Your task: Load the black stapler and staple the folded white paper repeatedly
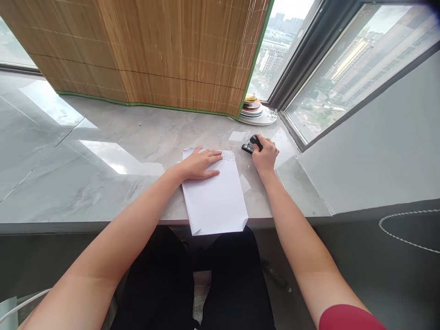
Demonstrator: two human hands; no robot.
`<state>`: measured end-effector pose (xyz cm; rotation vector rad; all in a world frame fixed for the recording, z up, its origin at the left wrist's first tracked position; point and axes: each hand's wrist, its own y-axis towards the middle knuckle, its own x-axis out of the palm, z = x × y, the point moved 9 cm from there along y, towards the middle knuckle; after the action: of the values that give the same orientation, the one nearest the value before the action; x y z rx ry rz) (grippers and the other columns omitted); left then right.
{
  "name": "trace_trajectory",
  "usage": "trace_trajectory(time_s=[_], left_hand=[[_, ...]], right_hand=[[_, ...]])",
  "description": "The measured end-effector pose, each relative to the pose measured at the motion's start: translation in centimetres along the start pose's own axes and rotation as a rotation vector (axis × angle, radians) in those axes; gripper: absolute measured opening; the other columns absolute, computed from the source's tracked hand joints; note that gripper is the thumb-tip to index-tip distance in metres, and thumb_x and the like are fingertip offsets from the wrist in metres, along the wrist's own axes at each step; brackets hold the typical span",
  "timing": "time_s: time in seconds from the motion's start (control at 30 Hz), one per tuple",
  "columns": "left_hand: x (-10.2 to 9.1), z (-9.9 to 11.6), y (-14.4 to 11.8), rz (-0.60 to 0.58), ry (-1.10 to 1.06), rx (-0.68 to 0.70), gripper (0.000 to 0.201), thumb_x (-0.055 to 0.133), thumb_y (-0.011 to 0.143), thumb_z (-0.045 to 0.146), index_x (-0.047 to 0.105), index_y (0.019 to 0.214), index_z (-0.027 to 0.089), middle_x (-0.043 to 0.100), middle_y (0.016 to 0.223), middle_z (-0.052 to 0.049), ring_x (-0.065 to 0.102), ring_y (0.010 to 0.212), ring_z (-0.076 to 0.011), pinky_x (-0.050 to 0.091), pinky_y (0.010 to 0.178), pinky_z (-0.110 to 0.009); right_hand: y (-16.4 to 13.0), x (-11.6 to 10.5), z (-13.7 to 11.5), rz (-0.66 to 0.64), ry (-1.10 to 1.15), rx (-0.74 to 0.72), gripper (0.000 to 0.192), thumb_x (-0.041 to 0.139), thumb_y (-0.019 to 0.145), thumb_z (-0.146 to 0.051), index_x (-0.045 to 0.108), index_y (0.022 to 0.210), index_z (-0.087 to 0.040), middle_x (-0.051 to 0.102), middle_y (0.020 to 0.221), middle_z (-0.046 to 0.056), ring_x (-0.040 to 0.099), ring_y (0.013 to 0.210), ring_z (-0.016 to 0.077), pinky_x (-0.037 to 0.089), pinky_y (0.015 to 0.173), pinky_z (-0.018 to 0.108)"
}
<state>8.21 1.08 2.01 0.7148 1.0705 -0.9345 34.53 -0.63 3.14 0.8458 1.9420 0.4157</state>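
White paper sheets [215,197] flat; black stapler [252,144].

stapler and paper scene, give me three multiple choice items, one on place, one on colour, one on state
1. Where is the stapler?
A. right of the paper's far end
B. on the plates
C. on the floor

2. What colour is the stapler?
A. white
B. black
C. green

3. What is the left hand doing?
A. lifting the paper
B. hanging off the ledge
C. lying flat on the paper

Answers:
1. A, it sits on the ledge under the right hand, beside the paper's far end.
2. B, its body shows black by the fingers.
3. C, the palm is down, fingers spread on the sheet, which lies on the ledge.
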Motion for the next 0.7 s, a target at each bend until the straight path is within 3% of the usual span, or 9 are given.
trace_trajectory(time_s=[0.13,0.27,0.4,0.53,0.7], left_hand=[[-0.1,0.0,0.0,0.011,-0.002,0.007,0.064,0.053,0.107,0.053,0.051,0.165,0.025,0.044,0.175,-0.015,0.043,0.159,-0.0333,0.015,0.134,-0.064],[-0.2,0.2,-0.1,0.010,-0.008,0.012,0.059,0.052,0.107,0.053,0.057,0.160,0.026,0.045,0.175,-0.013,0.044,0.159,-0.0344,0.015,0.133,-0.067],[-0.4,0.1,-0.1,0.037,-0.003,0.005,0.058,0.054,0.106,0.054,0.061,0.157,0.029,0.048,0.173,-0.012,0.044,0.157,-0.0362,0.011,0.134,-0.069],[-0.5,-0.1,-0.1,0.054,0.014,0.006,0.059,0.055,0.105,0.057,0.061,0.158,0.033,0.053,0.166,-0.011,0.046,0.154,-0.0366,0.012,0.134,-0.068],[-0.4,0.2,0.0,0.060,0.039,-0.006,0.064,0.053,0.104,0.054,0.053,0.165,0.032,0.056,0.161,-0.013,0.048,0.151,-0.0373,0.015,0.132,-0.068]], right_hand=[[-0.5,-1.0,1.4,0.109,-0.067,0.139,0.045,0.071,0.082,-0.034,0.072,0.126,-0.027,0.068,0.122,0.016,0.058,0.114,0.0395,0.052,0.095,0.063],[-0.7,-0.8,1.8,0.007,-0.016,0.241,0.038,0.070,0.075,-0.023,0.072,0.113,-0.024,0.071,0.113,0.016,0.063,0.104,0.0374,0.053,0.096,0.060],[-0.6,-1.4,-1.8,-0.010,0.230,0.101,0.033,0.069,0.083,-0.031,0.071,0.114,-0.022,0.075,0.112,0.012,0.067,0.104,0.0325,0.055,0.097,0.050],[-1.8,-0.4,-6.2,-0.161,0.426,-0.007,0.038,0.071,0.089,-0.046,0.070,0.119,-0.023,0.077,0.107,0.008,0.069,0.095,0.0264,0.057,0.084,0.040],[-2.1,-0.6,-6.5,-0.087,0.429,0.019,0.034,0.069,0.091,-0.047,0.068,0.114,-0.023,0.076,0.105,0.007,0.067,0.093,0.0245,0.056,0.085,0.039]])
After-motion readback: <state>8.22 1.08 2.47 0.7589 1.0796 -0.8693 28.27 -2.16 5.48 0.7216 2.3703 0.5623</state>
